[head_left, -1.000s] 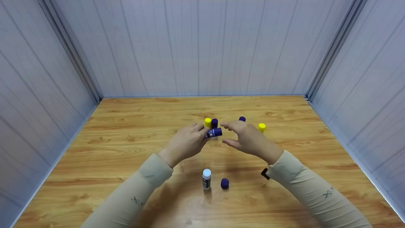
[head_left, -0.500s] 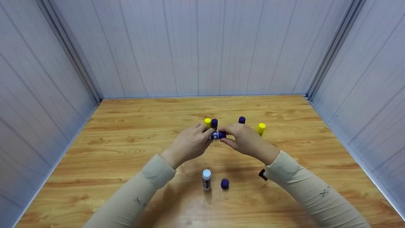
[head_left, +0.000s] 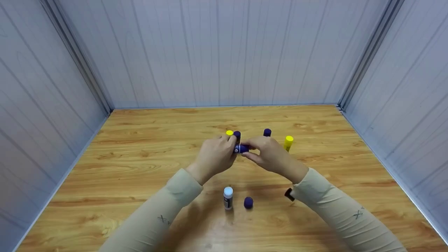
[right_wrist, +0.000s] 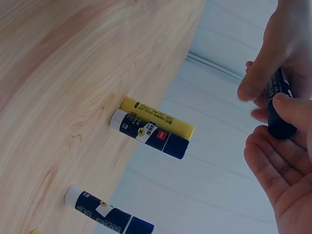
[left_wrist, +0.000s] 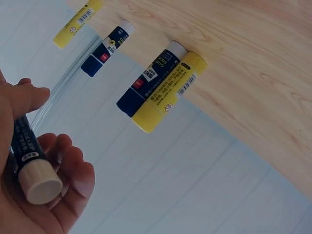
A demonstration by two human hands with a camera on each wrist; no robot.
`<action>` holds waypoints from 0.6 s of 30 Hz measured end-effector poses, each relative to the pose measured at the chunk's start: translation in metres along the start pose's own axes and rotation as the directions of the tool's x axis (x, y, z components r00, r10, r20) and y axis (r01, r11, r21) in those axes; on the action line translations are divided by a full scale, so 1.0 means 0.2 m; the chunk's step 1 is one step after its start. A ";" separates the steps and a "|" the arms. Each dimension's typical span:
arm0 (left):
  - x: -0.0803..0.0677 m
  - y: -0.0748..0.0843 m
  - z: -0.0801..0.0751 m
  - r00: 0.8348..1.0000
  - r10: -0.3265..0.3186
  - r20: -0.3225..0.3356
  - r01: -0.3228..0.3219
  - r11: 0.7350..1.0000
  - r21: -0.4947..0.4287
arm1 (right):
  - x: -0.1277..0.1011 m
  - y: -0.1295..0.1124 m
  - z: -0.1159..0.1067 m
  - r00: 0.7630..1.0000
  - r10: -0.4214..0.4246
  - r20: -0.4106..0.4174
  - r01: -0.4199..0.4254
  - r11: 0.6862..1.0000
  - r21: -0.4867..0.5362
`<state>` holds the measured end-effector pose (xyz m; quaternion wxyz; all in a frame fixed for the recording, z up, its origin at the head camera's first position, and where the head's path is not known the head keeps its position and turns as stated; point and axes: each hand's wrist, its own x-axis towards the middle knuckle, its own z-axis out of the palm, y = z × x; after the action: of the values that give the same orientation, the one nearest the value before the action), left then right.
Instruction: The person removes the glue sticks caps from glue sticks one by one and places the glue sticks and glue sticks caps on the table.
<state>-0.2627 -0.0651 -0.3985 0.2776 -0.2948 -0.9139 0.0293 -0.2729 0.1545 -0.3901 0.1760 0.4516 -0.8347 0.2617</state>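
In the head view my left hand point(head_left: 217, 154) grips the body of a dark blue glue stick point(head_left: 237, 149), held sideways above the table. My right hand point(head_left: 271, 154) pinches its blue cap point(head_left: 244, 148) between thumb and fingers. The white base point(left_wrist: 41, 183) of this stick faces the left wrist camera, and fingers hide part of the label. Nearer to me stand another glue stick point(head_left: 228, 199), its white top showing, and a loose dark blue cap point(head_left: 248, 203) just right of it.
Behind the hands, a yellow glue stick point(left_wrist: 170, 92) and a blue one point(left_wrist: 152, 78) stand side by side. Farther right are another blue glue stick point(head_left: 267, 132) and a yellow one point(head_left: 288, 142). Pale panel walls point(head_left: 224, 52) enclose the wooden table point(head_left: 133, 140).
My right hand has come in from the right and taken hold of the cap end. The left hand has shifted slightly right, still gripping the glue stick.
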 end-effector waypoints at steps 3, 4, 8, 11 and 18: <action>0.00 0.01 0.01 0.998 -0.004 -0.057 0.009 0.996 0.083 | 0.00 0.00 0.00 1.000 -0.009 0.006 0.008 1.000 0.030; 0.00 0.01 0.02 0.997 -0.004 -0.071 0.012 0.994 0.106 | 0.00 -0.01 0.00 1.000 -0.009 0.010 0.009 0.999 0.036; 0.00 0.02 0.03 0.995 0.001 -0.098 0.012 0.991 0.133 | -0.01 -0.01 0.00 1.000 -0.018 0.016 0.017 0.999 0.044; 0.00 0.02 0.02 0.998 0.000 -0.067 0.007 0.994 0.105 | -0.01 -0.01 0.00 0.999 -0.029 0.017 0.029 0.999 0.037; 0.00 0.02 0.00 1.000 -0.006 0.005 0.006 0.999 0.039 | -0.02 0.00 0.00 0.999 -0.037 0.040 0.035 0.999 0.039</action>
<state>-0.2616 -0.0620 -0.3996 0.2810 -0.2864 -0.9148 0.0469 -0.2706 0.1575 -0.3931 0.1551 0.4749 -0.8247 0.2653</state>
